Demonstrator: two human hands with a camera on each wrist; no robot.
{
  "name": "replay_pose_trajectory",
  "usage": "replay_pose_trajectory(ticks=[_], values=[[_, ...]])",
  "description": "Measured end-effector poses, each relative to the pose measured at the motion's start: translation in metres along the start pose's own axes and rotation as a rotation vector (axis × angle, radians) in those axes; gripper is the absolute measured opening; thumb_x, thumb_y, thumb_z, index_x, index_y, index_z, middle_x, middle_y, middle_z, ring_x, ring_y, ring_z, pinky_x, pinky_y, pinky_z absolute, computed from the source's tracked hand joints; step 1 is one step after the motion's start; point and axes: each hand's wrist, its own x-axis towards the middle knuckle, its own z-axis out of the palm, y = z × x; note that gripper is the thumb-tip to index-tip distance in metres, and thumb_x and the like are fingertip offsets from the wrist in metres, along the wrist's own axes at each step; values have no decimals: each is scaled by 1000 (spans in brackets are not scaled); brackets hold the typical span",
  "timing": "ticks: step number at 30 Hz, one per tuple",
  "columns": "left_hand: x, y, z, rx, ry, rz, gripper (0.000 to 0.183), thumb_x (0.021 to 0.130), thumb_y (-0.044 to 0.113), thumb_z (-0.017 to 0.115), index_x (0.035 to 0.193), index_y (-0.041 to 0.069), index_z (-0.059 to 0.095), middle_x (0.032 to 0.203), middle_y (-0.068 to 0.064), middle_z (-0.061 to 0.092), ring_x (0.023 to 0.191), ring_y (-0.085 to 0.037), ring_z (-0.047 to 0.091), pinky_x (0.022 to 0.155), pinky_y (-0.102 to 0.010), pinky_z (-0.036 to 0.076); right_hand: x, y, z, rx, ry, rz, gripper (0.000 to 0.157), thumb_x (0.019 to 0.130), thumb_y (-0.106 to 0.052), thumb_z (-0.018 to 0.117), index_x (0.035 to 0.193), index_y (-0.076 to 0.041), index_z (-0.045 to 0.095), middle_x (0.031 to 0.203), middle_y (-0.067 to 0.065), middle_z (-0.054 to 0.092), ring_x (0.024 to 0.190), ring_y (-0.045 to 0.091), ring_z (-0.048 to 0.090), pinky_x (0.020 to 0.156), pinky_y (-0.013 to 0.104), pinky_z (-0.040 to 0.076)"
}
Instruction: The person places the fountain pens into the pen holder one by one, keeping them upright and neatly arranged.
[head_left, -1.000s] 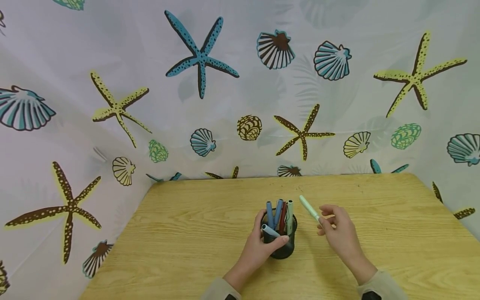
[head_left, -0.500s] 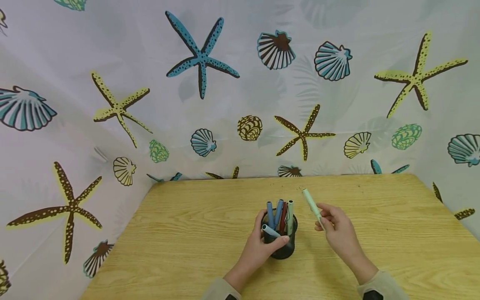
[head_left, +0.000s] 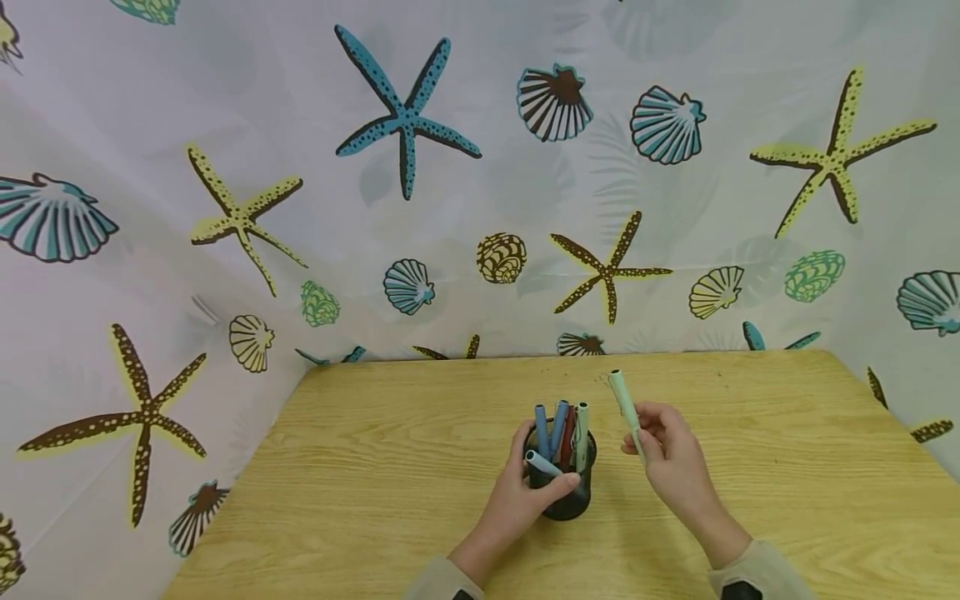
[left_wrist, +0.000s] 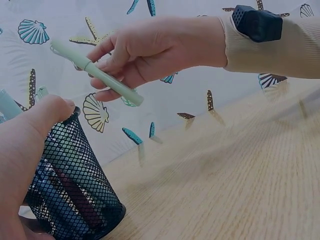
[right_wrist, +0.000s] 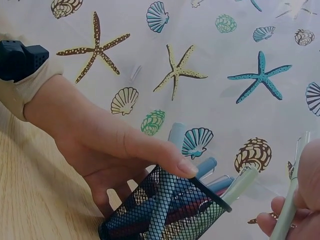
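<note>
My left hand [head_left: 517,492] grips a black mesh pen holder [head_left: 567,505] from its left side, thumb over the near rim. Several pens stand in the holder: blue pens [head_left: 542,429], a dark red pen [head_left: 567,437], a pale green pen [head_left: 582,433] and a light blue pen [head_left: 542,462] leaning toward the left. To the right of the holder, my right hand [head_left: 678,462] pinches another pale green pen [head_left: 624,400] between thumb and fingers. That pen is capped, tilted and raised above the table, apart from the holder. Mesh partly hides the pens' lower ends in the left wrist view.
Both hands work over a light wood-grain table [head_left: 360,467]. Behind it and at both sides hangs a pale curtain [head_left: 480,183] printed with starfish and shells. A dark device [left_wrist: 257,22] is strapped at the right wrist, another device [right_wrist: 22,60] at the left.
My right hand has shifted slightly left, and the pale green pen in it has swung more upright. The left hand and the pen holder stay in place.
</note>
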Motion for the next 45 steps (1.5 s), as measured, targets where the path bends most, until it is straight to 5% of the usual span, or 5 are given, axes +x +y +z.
replay_pose_trajectory(ticks=[22,34,45], values=[[-2,1,1,-23,-6,-3,81,81,38,71,142,43,18,132,-11,45,117,-31,47,89,-50,41,9,-12,23,339,31,-284,23,94,11,41,117,13,40,98,21,49,85,22,62,80,30,49],[-2,3,0,-27,-13,2,81,82,38,71,143,41,18,133,-11,44,118,-31,46,91,-50,40,11,-1,46,450,88,-286,24,95,9,41,118,13,36,97,33,47,90,22,61,85,28,47],[-1,0,0,-13,-3,-1,80,82,38,70,143,40,19,130,-11,47,117,-31,47,92,-50,38,6,10,56,391,78,-271,26,96,8,40,121,11,36,101,30,48,93,23,59,84,28,47]])
